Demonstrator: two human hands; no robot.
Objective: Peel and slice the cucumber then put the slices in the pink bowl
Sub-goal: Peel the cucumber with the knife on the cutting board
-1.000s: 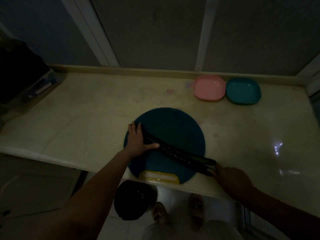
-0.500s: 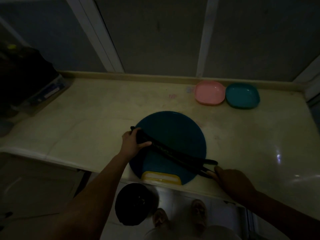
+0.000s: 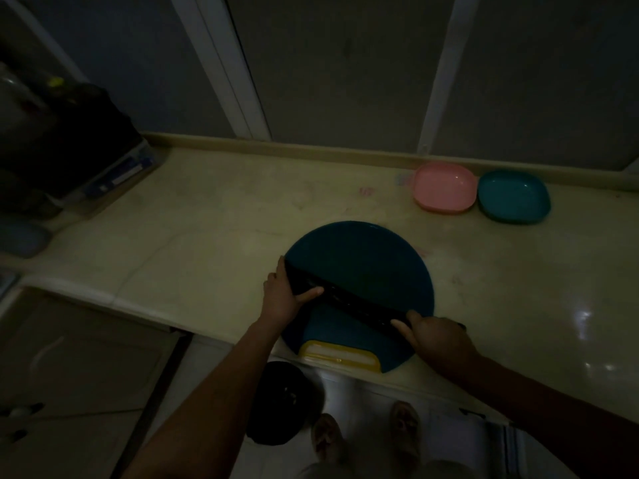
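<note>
Cucumber (image 3: pixel 351 302) gripped by left hand (image 3: pixel 281 300), right hand (image 3: pixel 437 338).

The left forearm, bare, comes in from 7 o'clock and reaches toward 1 o'clock. The left hand (image 3: pixel 286 296) grips the 10 o'clock end of the long, dark green cucumber (image 3: pixel 352 302), fingers curled over its far side and the thumb lying along its near side, pointing to 3 o'clock. The right forearm enters from 4 o'clock and reaches toward 10 o'clock. The right hand (image 3: pixel 436 340) lies back upward, fingers curled, thumb and forefinger pinching the cucumber's 4 o'clock end. Two bare feet show at 6 o'clock.
</note>
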